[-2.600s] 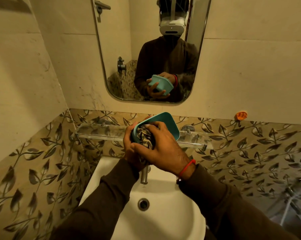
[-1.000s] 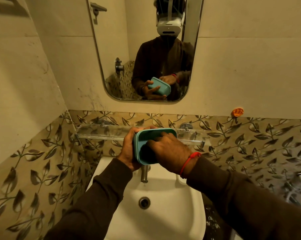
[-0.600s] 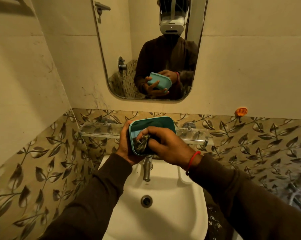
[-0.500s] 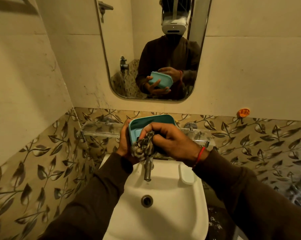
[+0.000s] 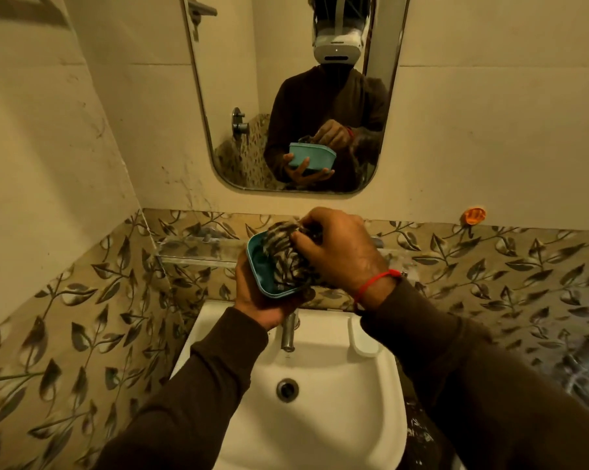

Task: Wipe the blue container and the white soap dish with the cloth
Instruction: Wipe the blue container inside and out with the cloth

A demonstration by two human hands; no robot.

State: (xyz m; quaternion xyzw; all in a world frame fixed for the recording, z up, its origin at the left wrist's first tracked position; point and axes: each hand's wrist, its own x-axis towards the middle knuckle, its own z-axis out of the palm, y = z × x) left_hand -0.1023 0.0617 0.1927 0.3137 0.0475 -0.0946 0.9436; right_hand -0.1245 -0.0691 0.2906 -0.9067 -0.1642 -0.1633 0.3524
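A: From the head view, where does the blue container (image 5: 264, 271) sit?

B: It is held up above the white sink (image 5: 320, 385), in front of the glass shelf (image 5: 198, 249) on the leaf-patterned tile wall. It is tilted so its open side faces the camera and somewhat to the right.

A: Which hand carries it?

B: The left hand (image 5: 259, 300) cups it from below and behind, fingers wrapped round its lower left edge, so that hand is closed on the container.

A: And the other one?

B: The right hand (image 5: 337, 252) is clenched around a bunched striped cloth (image 5: 284, 256), pressing the wad into the container's opening. The cloth fills most of the inside; only a strip of blue interior shows along the left rim. A red thread (image 5: 376, 281) circles that wrist, above a dark brown sleeve.

A: Is the white soap dish in sight?

B: A white soap dish (image 5: 364, 339) rests on the sink's back ledge, just right of the metal tap (image 5: 288, 330), below the right forearm. Neither hand touches it.

A: Anything the mirror adds?

B: The mirror (image 5: 293, 96) reflects the person holding the container from beneath with one hand while the other hand reaches into it from above. An orange hook (image 5: 474, 216) sits on the wall to the right.
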